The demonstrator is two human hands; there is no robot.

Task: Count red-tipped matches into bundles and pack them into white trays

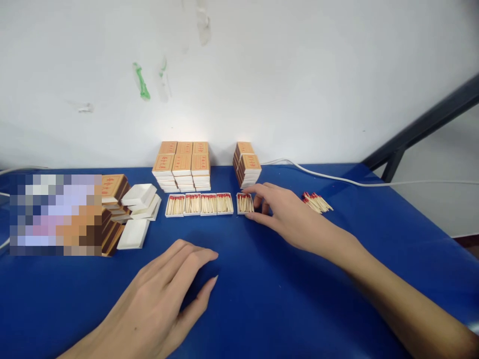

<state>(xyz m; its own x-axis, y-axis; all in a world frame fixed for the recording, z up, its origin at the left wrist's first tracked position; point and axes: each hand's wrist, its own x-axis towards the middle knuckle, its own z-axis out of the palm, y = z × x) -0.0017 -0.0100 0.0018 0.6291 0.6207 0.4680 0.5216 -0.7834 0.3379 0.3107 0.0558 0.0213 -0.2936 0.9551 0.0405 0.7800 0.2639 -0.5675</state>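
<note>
My right hand (284,212) reaches forward, and its thumb and fingers touch the right side of a small open tray of red-tipped matches (244,203). That tray stands a little apart from a row of several more filled trays (199,204) on the blue table (262,299). A loose heap of matches (317,202) lies just right of this hand. Nearer me, my left hand (170,294) rests flat on the table with fingers stretched out, holding nothing.
Two stacks of orange matchboxes (182,167) (246,163) stand against the white wall. At left lie empty white trays (140,202), orange sleeves (112,189) and a blurred patch. A white cable (337,178) runs along the back right. A dark metal bar (422,124) slants at right.
</note>
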